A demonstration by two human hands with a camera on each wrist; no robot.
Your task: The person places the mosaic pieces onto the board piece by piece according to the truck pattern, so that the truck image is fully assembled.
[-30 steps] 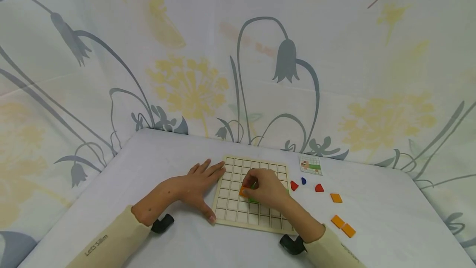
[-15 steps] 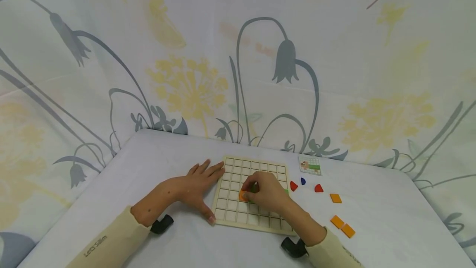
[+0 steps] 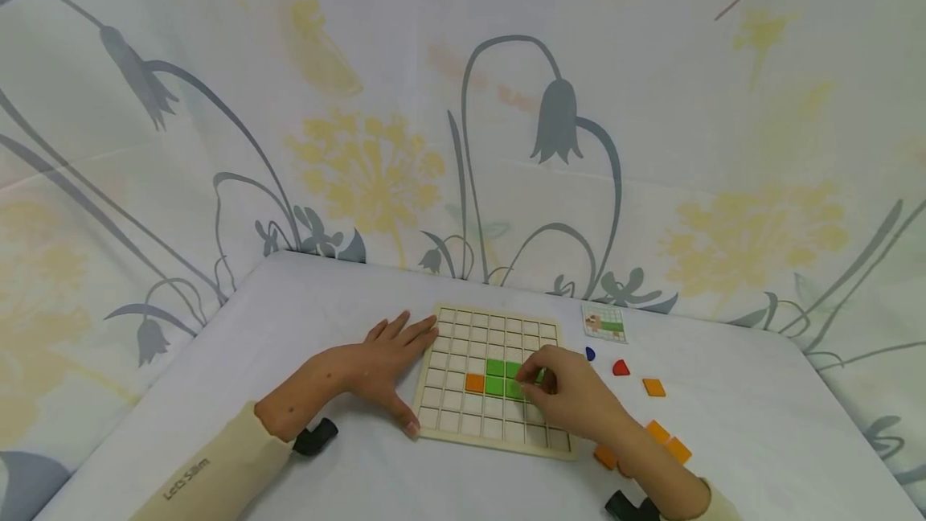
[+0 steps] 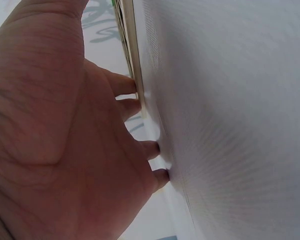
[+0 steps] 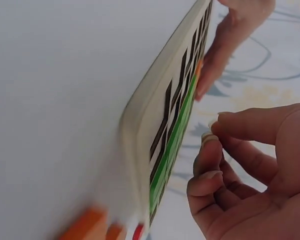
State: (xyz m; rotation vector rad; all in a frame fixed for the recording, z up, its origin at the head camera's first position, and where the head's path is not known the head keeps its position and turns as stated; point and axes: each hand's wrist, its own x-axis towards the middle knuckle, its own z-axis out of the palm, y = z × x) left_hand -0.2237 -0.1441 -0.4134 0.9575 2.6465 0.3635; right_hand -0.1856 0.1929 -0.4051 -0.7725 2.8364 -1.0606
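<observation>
A pale gridded board [image 3: 450, 420] lies flat on the table. Several green square tiles [image 3: 495, 386] sit in its cells, with one orange square tile [image 3: 474, 383] directly left of them. My left hand [image 3: 383, 364] is spread flat at the board's left side; in the left wrist view its fingertips [image 4: 127, 86] meet the board's edge. Over the right part of the board is my right hand [image 3: 567, 388], fingers loosely curled. In the right wrist view, its thumb and forefinger come close together with no tile visible between them. The right hand hides some of the green tiles.
Right of the board lie a blue half-round piece [image 3: 590, 354], a red piece [image 3: 620, 367] and several loose orange tiles [image 3: 654, 387], some partly behind the right forearm. A small picture card [image 3: 604, 322] lies at the back right. A flower-printed cloth [image 3: 376, 175] rises behind the table.
My right hand has let go of the orange tile, which now lies in a cell, and has moved right, uncovering green tiles. The left hand has stayed in place.
</observation>
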